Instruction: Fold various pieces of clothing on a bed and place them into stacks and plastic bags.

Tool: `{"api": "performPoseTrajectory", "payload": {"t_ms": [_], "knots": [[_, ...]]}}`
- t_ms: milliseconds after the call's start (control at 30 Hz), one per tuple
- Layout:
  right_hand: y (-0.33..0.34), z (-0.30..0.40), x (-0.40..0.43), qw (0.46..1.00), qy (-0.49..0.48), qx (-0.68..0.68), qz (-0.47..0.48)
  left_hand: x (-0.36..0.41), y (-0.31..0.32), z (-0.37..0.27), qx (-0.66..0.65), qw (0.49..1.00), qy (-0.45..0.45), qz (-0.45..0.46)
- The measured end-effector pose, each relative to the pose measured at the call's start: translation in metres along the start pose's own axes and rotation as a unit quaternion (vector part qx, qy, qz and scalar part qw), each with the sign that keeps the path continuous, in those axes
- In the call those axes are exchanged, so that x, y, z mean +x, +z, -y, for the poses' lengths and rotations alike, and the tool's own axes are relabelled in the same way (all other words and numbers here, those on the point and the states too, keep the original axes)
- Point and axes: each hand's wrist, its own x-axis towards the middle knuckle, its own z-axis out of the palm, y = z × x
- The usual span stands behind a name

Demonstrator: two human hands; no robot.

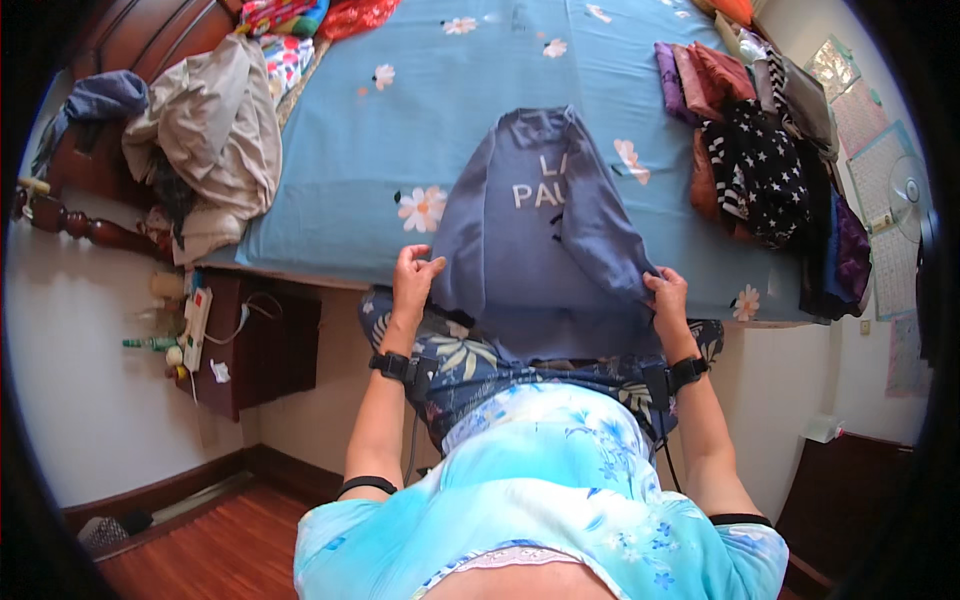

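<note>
A blue-grey long-sleeved sweatshirt lies in front of me, its collar away from me and its hem over my lap. Pale lettering crosses its chest, partly covered by the right-hand sleeve folded inward. At that sleeve's lower end, my right hand pinches the fabric between thumb and fingers. My left hand is at the outer edge of the other sleeve, thumb and forefinger slightly apart, with no cloth visible between them. Whether its thumb touches the sleeve is unclear.
The sweatshirt rests partly on a bed with a blue flowered sheet. Folded clothes are stacked at the right. A crumpled beige cloth lies by the wooden headboard. Below left, a power strip sits on a dark nightstand.
</note>
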Motion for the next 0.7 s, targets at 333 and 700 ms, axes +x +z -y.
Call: {"api": "performPoseTrajectory", "payload": {"t_ms": [333,700], "knots": [[-0.004,0.009,-0.023,0.999,-0.001,-0.048,0.005,-0.049,-0.017,0.009,0.013,0.998,-0.028,0.047],[-0.019,0.004,-0.012,1.000,0.002,-0.017,0.006,-0.076,-0.017,-0.039,0.041,0.989,-0.009,0.144]]}}
